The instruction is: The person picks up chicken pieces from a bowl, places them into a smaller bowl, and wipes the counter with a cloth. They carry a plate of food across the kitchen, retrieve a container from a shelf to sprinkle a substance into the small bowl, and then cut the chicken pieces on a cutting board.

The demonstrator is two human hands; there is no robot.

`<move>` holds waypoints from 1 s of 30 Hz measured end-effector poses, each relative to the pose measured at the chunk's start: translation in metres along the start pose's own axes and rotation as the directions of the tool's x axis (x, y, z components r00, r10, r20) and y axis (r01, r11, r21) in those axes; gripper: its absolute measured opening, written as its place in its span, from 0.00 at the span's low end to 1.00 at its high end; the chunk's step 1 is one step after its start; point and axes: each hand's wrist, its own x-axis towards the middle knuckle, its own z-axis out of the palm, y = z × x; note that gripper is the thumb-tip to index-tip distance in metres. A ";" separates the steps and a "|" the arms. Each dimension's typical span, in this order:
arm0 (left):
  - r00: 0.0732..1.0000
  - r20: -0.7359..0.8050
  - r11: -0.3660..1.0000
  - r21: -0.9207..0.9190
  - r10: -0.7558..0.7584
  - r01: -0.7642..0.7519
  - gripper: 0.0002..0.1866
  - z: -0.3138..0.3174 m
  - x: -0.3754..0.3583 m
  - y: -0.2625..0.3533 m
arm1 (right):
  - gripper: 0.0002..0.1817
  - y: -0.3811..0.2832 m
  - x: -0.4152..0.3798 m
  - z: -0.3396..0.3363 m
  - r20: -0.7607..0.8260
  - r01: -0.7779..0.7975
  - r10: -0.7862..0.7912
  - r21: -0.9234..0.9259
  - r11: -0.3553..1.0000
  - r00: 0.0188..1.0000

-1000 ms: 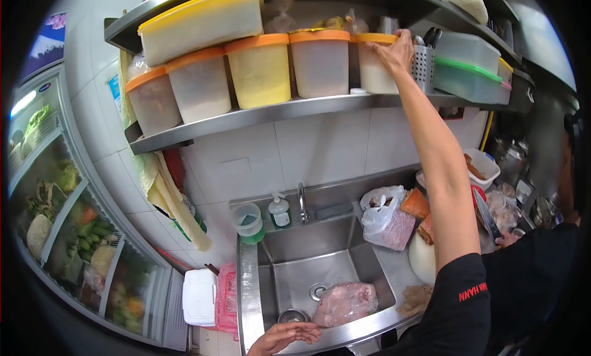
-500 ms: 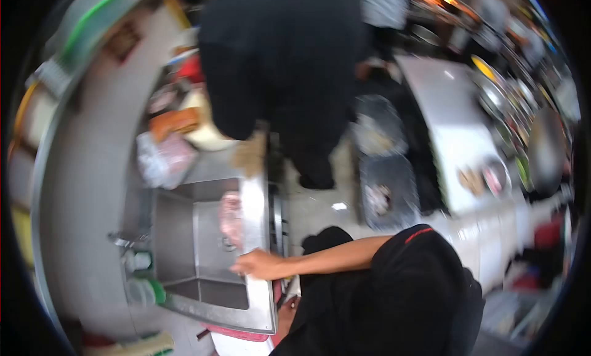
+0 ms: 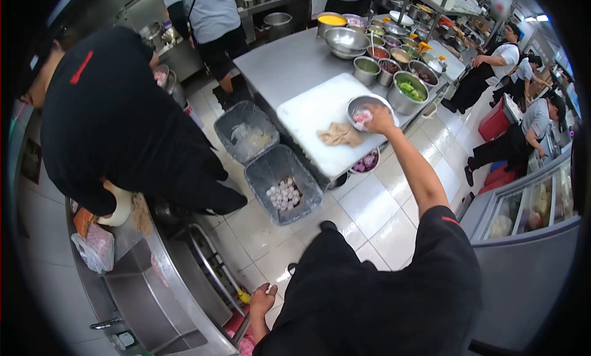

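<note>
My right hand (image 3: 380,118) reaches over the right rim of a small metal bowl (image 3: 353,103), its fingers closed on the rim and partly inside. Pinkish raw meat pieces (image 3: 362,117) lie in that bowl. A crumpled tan cloth (image 3: 340,134) is beside it on the white cutting board (image 3: 308,113). Low at my left side, my left hand (image 3: 263,299) hangs near the sink's edge, fingers loosely bent and apart, holding nothing.
The steel sink (image 3: 178,282) is on the left, next to a bending co-worker (image 3: 123,122). Two lined bins (image 3: 249,165) stand before the steel table (image 3: 271,63). Several food bowls, including one of greens (image 3: 409,91), crowd its right side. Other people work farther back.
My view has swung right, from the sink to the cutting board. My right hand has left the sink rim and is now at the metal bowl. My left hand stays low.
</note>
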 end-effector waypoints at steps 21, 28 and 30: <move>0.932 -0.107 0.858 -0.365 0.347 -0.362 0.22 0.024 0.130 0.394 | 0.28 0.034 0.059 0.033 0.464 0.177 -0.245 0.186 0.967 0.851; 0.921 -0.227 0.659 -0.646 0.316 -0.385 0.28 0.037 0.206 0.448 | 0.32 0.002 0.007 0.009 0.401 0.122 -0.163 0.126 0.985 0.902; 0.925 -0.149 0.664 -0.657 0.350 -0.357 0.26 0.039 0.220 0.472 | 0.31 0.004 0.008 0.047 0.297 0.085 -0.121 0.131 0.988 0.947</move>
